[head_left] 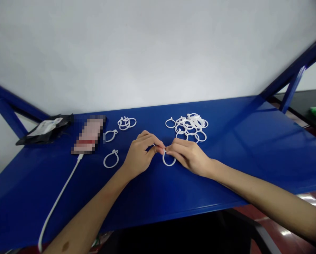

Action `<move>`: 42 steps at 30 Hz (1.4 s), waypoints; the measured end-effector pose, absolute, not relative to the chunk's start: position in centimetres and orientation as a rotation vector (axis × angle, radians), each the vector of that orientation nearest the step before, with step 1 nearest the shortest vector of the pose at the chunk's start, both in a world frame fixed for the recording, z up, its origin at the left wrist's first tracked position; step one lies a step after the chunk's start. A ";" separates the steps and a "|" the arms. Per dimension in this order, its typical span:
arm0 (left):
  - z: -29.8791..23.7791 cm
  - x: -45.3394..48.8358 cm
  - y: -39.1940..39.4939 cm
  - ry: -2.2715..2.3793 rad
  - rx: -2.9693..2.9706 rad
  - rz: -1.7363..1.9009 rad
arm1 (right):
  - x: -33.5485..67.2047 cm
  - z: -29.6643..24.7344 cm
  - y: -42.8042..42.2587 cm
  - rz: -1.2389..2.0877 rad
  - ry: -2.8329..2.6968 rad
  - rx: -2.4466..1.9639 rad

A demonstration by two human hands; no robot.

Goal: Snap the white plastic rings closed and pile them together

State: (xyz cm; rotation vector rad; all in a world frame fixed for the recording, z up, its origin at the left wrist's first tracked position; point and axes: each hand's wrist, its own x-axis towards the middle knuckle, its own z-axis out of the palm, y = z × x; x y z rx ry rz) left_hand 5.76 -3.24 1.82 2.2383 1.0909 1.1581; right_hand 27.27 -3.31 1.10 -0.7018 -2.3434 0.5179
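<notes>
Both my hands meet over the middle of a blue table (239,155). My left hand (140,153) and my right hand (188,155) each pinch the top of one white plastic ring (169,163), which hangs between their fingertips just above the tabletop. A heap of several white rings (191,126) lies just behind my right hand. Left of my left hand lie a single ring (111,159), another single ring (110,135) and a small cluster of rings (126,122).
A blurred flat device (88,135) lies at the left with a white cable (57,201) running to the front edge. A black pouch (45,128) sits at the far left corner. Blue frame struts (292,74) rise at right. A white wall stands behind.
</notes>
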 end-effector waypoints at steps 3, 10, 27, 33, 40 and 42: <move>1.5 5.9 -3.1 1.128 2.295 1.125 | 27.4 1.2 -3.2 0.432 -2.404 -0.689; 1.3 4.6 -1.6 1.474 2.517 0.817 | 28.5 1.3 -0.4 0.124 -2.272 -1.031; 0.4 2.9 -0.8 1.529 2.551 0.521 | 29.8 0.5 2.4 -0.341 -2.219 -1.197; 1.3 4.0 -1.5 1.532 2.447 0.723 | 28.9 1.7 -0.1 -0.056 -2.218 -1.053; 2.8 5.9 -3.3 1.321 2.025 1.036 | 26.9 1.4 -2.4 0.478 -2.245 -0.962; 2.8 5.9 -3.4 1.266 1.945 1.059 | 26.8 1.3 -2.5 0.586 -2.157 -0.973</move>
